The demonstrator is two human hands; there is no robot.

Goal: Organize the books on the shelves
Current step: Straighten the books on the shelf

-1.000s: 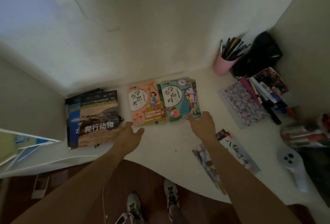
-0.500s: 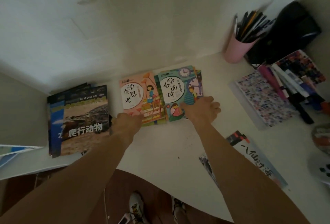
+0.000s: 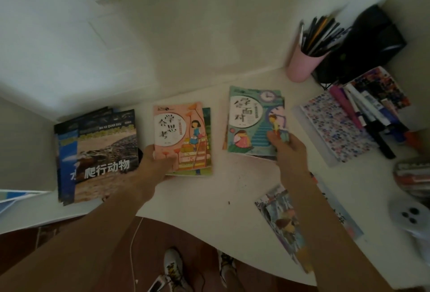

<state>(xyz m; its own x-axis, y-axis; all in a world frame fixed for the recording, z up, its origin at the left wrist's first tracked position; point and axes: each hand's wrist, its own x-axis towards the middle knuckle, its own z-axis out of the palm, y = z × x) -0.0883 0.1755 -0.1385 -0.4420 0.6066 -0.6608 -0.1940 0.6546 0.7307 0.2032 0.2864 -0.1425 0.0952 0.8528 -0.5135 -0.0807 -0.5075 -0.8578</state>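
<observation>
1. The left hand (image 3: 155, 163) grips the lower left corner of a pink-covered book (image 3: 180, 133), thumb on the cover, fingers hidden below. This book tops a small stack; a green cover shows along its right and lower edges.
2. The right hand (image 3: 287, 150) pinches the lower right corner of a teal-covered book (image 3: 252, 119), thumb on the cover. More books lie under it, their edges showing at the left and bottom.
3. The two stacks lie apart on the white counter (image 3: 232, 189), a bare strip between them.
4. At the far left of the counter sits a stack of dark reptile encyclopedias (image 3: 102, 150), just beside the left hand.
5. A picture book (image 3: 283, 226) lies near the counter's front edge, partly under the right forearm.
6. Back right stands a pink pen cup (image 3: 301, 63) full of pens, next to a black object (image 3: 370, 43) too blurred to name.
7. A floral-patterned notebook (image 3: 335, 126) lies at the right with pens and markers (image 3: 363, 115) heaped along its far side.
8. A white controller (image 3: 409, 216) rests at the right edge.
</observation>
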